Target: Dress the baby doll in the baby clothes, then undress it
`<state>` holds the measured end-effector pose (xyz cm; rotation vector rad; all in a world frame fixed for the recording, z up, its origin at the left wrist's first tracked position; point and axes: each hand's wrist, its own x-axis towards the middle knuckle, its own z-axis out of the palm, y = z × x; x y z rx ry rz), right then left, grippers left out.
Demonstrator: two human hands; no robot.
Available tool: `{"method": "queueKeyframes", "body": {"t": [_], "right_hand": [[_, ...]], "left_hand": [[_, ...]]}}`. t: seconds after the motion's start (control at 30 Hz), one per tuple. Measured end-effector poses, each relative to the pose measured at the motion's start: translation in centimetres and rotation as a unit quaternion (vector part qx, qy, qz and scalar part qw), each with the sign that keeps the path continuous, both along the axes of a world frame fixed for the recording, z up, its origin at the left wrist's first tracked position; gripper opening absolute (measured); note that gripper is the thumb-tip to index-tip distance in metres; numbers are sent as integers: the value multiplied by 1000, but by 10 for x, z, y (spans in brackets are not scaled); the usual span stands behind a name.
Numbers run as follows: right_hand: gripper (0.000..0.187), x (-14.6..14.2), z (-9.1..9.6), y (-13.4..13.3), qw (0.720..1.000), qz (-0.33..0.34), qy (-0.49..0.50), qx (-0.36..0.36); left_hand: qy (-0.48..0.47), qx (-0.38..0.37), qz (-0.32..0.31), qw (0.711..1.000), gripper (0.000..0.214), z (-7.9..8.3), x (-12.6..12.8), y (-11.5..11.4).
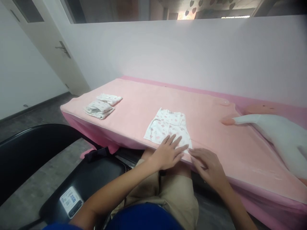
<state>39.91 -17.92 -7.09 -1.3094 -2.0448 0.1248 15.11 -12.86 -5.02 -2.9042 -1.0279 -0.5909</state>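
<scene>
A small white baby shirt (163, 125) with a pink print lies folded flat near the front edge of the pink-covered table (134, 105). My left hand (168, 152) rests on its lower part, palm down with fingers spread. At the shirt's lower right corner, the fingertips of my right hand (209, 164) touch the fabric. Its fingers are stretched out and the thumb sits a little apart from them.
Folded printed clothes (100, 107) are stacked at the table's left. A white plush goose (275, 127) lies at the right. Beside my legs, a black chair (96, 179) holds a white device with a label (71, 201). A wall (179, 54) runs behind the table.
</scene>
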Motion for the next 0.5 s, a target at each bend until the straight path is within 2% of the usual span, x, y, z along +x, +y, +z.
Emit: {"method": "queueKeyframes", "body": {"t": [0.1,0.2,0.27,0.37,0.5], "right_hand": [[33,-3,15,16,993,-86,54,-66],[43,-4,32,53,969,-188,107,-122],[47,-3,41,86,956,-232,98,-149],[57,-4,49,133,944,-252,59,-205],[66,-12,51,173,924,-253,-5,-285]], "left_hand": [[-1,-11,-2,1000,49,7,2,2],[-28,-34,13,999,47,19,14,20],[-57,-33,54,996,47,27,25,45],[-66,-24,133,989,47,30,37,96],[-1,-78,184,980,50,13,36,155]]}}
